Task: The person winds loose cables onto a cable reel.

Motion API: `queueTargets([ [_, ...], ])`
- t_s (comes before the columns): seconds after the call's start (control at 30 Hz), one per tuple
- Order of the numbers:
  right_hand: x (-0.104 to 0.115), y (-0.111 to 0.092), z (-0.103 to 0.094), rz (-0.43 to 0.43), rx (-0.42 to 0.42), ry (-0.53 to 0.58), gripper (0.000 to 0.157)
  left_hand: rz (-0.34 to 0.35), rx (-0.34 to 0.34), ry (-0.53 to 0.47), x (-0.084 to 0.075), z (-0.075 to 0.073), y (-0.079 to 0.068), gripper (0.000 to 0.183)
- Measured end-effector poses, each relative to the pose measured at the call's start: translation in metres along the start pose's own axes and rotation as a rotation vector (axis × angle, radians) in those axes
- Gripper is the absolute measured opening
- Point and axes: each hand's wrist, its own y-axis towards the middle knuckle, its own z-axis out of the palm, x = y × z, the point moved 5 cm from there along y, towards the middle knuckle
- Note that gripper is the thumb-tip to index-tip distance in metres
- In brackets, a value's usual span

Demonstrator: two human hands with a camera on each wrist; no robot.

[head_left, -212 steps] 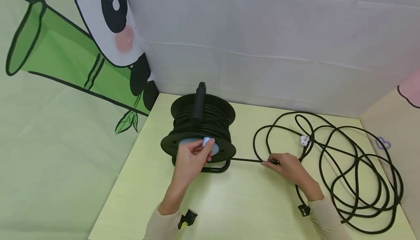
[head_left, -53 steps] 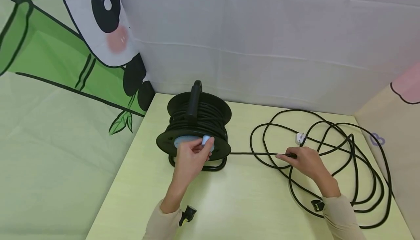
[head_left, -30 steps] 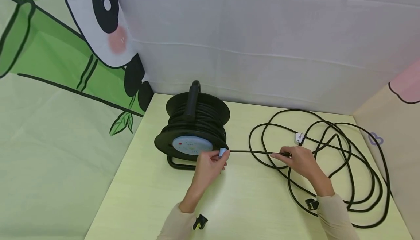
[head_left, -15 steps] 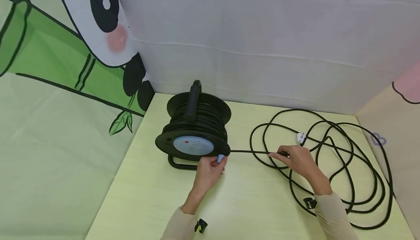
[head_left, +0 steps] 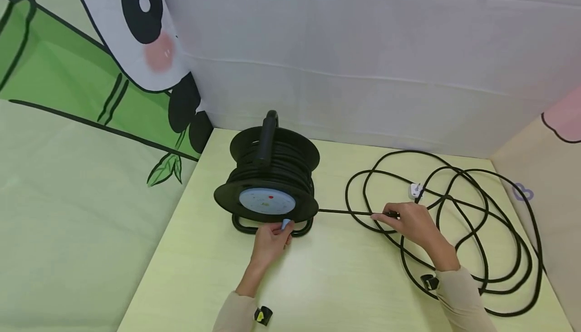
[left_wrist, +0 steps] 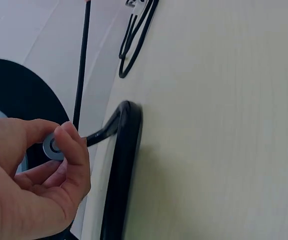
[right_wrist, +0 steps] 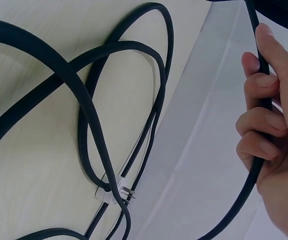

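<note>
A black cable reel [head_left: 272,170] stands on its tube frame at the left of the table, cable wound round its drum. On its front is a round light-blue socket panel [head_left: 267,201]. My left hand [head_left: 269,243] pinches the small light-blue crank knob [head_left: 286,224] at the lower rim of the front disc; the left wrist view shows the knob's end [left_wrist: 54,146] between thumb and fingers. My right hand [head_left: 408,221] grips the black cable [head_left: 340,211], which runs straight from the reel. In the right wrist view the fingers [right_wrist: 263,122] curl round the cable.
Loose loops of cable [head_left: 535,231] spread over the right side of the table [head_left: 327,281]. Among them lies a white plug [head_left: 415,190]. The reel's black handle [head_left: 268,140] rises at the top. A pale cloth wall [head_left: 363,59] stands behind.
My left hand has carried the knob round the disc, from the panel out to the right edge, then down and left; the panel has turned. Earlier, my right hand moved right along the cable.
</note>
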Motion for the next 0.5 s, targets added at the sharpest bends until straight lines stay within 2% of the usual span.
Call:
queueTargets([
  [0.27,-0.005,-0.005,-0.005,0.017,0.009,-0.021,0.022,-0.015,-0.068,-0.002,0.012,-0.020,0.003,0.032],
  [0.5,-0.012,-0.009,-0.009,0.028,-0.003,-0.014,0.022,-0.070,-0.090,-0.081,0.021,-0.034,0.003,0.033],
])
